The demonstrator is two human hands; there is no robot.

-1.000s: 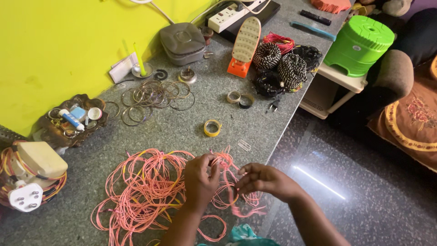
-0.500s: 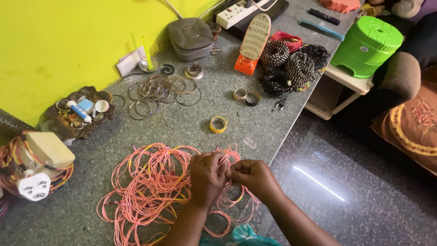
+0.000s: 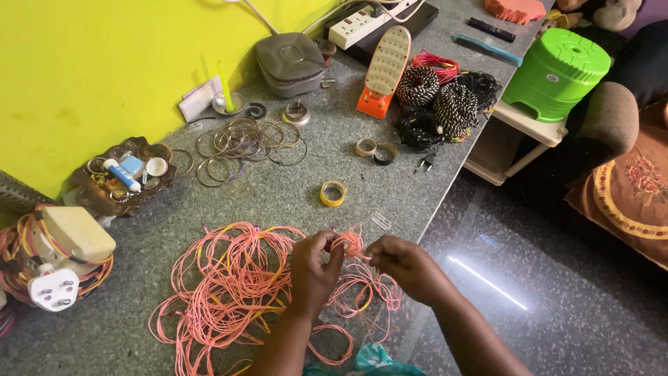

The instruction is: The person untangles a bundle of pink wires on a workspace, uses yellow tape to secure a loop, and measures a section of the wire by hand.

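1. Far left: cream plastic plug block (image 3: pixel 59 257) wrapped in orange wire, at the edge of the grey speckled stone bench (image 3: pixel 292 188).
2. Loose heap of thin pink-orange wire (image 3: pixel 229 285) spreads over the bench front.
3. Left hand (image 3: pixel 313 268): grip pinched on a small wound coil of the pink wire (image 3: pixel 351 244), raised just above the heap.
4. Right hand (image 3: pixel 403 264): grip pinched on the strand beside the coil. Best keep the strand taut and the turns close.
5. Versus half a second earlier: hands were touching; now slightly apart, coil visible.
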